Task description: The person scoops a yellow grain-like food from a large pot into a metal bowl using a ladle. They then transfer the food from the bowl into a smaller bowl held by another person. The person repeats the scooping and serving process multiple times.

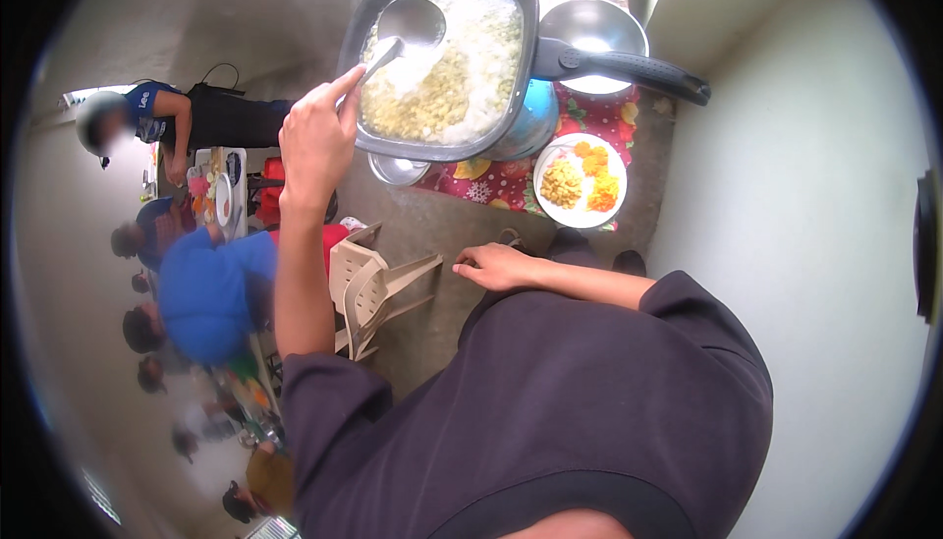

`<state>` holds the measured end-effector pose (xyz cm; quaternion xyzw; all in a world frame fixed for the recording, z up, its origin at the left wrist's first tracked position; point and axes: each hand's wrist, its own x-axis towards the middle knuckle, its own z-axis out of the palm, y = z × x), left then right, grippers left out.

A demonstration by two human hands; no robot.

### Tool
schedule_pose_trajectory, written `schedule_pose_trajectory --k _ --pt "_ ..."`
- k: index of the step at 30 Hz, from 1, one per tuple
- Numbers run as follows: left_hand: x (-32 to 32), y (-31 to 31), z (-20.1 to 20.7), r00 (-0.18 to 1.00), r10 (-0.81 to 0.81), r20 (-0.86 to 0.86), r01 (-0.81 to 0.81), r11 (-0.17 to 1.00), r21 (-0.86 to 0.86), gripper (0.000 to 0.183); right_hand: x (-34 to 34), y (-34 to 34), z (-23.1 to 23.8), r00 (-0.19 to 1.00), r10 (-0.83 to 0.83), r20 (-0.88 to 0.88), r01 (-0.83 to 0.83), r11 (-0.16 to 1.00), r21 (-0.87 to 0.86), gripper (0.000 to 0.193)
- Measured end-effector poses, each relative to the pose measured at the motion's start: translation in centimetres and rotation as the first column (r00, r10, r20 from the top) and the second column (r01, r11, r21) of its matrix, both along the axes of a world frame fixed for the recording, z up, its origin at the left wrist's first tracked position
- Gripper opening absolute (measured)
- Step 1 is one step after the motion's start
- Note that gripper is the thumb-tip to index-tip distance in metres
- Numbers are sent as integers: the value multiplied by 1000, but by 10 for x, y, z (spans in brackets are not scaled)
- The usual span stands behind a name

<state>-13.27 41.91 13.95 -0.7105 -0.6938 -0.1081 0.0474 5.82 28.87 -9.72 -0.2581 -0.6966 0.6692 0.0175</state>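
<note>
My left hand (319, 141) is closed round the pale handle of a ladle (413, 20). The ladle's dark round bowl rests over the far left part of a deep, square black pan (429, 153). Small yellowish pieces in whitish, foamy liquid (442, 87) fill the pan. Its long black handle points right. My right hand (496, 267) hangs low in front of my body, away from the pan, its fingers loosely apart and nothing in them.
Beneath the pan stands a blue rounded object (535, 121). A metal bowl (629, 33), a smaller metal bowl (398, 169) and a white plate of chopped yellow and orange food (543, 207) are around it on a red patterned cloth (471, 185). Beige chair (359, 288) and several people are left; wall (786, 195) right.
</note>
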Motion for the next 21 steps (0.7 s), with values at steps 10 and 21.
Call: schedule_pose_trajectory --k 10,21 --pt "45 -2 13 984 -105 -146 101 994 -32 22 10 6 1 997 -73 18 73 997 0 50" --pt "62 -11 12 966 -192 -173 184 981 -59 18 10 2 -4 998 -55 25 55 999 -1 51"
